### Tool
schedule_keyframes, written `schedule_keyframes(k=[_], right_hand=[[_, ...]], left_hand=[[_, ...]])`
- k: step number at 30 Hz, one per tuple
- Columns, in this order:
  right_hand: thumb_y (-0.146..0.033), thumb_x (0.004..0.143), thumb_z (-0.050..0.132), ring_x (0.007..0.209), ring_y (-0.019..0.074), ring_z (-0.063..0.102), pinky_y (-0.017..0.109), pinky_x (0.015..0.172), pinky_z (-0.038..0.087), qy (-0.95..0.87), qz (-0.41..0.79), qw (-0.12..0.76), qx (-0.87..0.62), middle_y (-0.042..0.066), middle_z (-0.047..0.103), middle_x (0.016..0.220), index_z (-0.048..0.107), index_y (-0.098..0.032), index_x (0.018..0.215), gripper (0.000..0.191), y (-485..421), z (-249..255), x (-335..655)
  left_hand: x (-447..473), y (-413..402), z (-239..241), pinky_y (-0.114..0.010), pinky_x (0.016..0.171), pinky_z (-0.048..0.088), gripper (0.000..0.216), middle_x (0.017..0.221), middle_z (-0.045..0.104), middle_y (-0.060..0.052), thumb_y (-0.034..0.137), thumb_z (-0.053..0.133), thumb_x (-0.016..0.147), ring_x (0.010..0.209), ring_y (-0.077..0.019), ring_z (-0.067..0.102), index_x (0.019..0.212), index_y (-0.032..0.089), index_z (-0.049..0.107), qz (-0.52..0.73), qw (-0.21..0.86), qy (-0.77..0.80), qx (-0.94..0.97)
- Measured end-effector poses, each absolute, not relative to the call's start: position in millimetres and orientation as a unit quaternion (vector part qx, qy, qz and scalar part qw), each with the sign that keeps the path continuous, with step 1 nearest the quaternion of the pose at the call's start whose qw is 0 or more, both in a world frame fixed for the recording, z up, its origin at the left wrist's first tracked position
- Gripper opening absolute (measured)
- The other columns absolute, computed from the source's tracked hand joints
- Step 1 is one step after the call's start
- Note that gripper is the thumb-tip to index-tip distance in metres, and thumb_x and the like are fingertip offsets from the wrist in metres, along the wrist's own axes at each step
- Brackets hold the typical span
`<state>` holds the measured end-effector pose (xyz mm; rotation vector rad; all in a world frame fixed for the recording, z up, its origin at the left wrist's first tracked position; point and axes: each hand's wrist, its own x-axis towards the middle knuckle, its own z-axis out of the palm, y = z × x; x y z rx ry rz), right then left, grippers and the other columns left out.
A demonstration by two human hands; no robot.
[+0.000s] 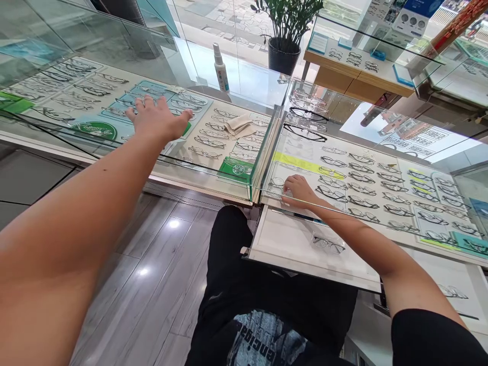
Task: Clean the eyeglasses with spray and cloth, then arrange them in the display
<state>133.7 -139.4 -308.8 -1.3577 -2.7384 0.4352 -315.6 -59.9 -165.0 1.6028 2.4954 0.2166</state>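
Observation:
My left hand [158, 119] lies with its fingers spread on the glass top of the left display case [251, 81], above rows of eyeglasses. My right hand [299, 192] reaches into the right-hand display case, palm down and fingers curled. At its fingertips is a pair of thin-framed eyeglasses [276, 184], at the near left corner of the white shelf; the fingers partly hide it. Beside that hand, dark-framed eyeglasses [331, 193] lie in the neighbouring column. Below, a drawer [282, 239] is pulled out, holding eyeglasses in a clear wrapper [328, 244].
A spray bottle [220, 70] stands on the left glass top. A folded beige cloth [239, 126] shows near the case's right end. Upright glass edges [263, 152] divide the cases. A potted plant [284, 46] and another display table [358, 68] are beyond. My legs are close to the open drawer.

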Motion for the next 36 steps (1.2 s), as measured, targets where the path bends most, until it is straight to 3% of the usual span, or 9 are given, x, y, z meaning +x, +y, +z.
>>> schedule_keyframes(k=[15,36], right_hand=[[-0.036,0.107,0.063,0.134,0.0387,0.063,0.055,0.127,0.038,-0.881,0.145,0.029,-0.449,0.019,0.083,0.137,0.085,-0.013,0.125,0.037,-126.9,-307.6,143.2],[-0.036,0.108,0.06,0.137,0.0388,0.062,0.057,0.132,0.035,-0.887,0.124,0.018,-0.444,0.016,0.085,0.136,0.087,-0.014,0.125,0.039,-121.2,-306.0,143.6]], left_hand=[[-318.1,-57.8,-168.0,-0.075,0.145,0.005,0.113,0.198,0.009,-0.026,0.085,0.026,0.109,0.183,-0.051,0.008,0.188,0.005,0.019,0.078,0.083,0.835,0.539],[-320.0,-55.9,-169.1,-0.077,0.144,0.003,0.115,0.197,0.008,-0.028,0.087,0.027,0.108,0.183,-0.0519,0.008,0.187,0.004,0.021,0.085,0.083,0.832,0.542]])
